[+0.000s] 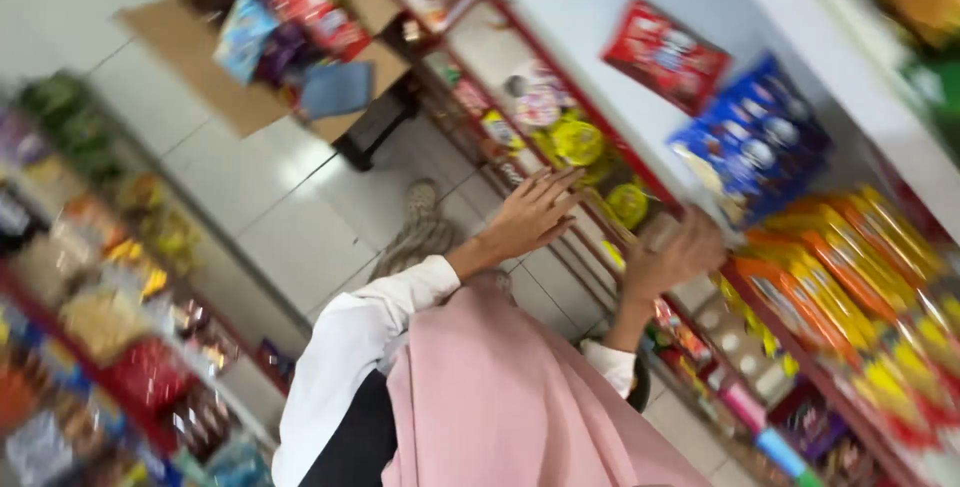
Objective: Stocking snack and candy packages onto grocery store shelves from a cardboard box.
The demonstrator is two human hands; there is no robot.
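The view is tilted and blurred, in a shop aisle. My left hand (535, 209) is stretched out with the fingers apart and holds nothing. It hovers in front of a lower shelf with yellow round packs (578, 142). My right hand (675, 252) is raised at the red shelf edge (690, 217), just below the blue snack packs (755, 142). Its fingers are curled, and blur hides whether they grip anything. A red snack pack (665, 55) lies further along the white shelf top. Orange and yellow packs (850, 267) stand right of my right hand.
An open cardboard box (200, 57) full of mixed snack packs rests on a black stool (375, 127) further up the aisle. Another stocked shelf (100, 327) lines the left side. Pale floor tiles (290, 217) run between them. My shoe (420, 197) shows on the floor.
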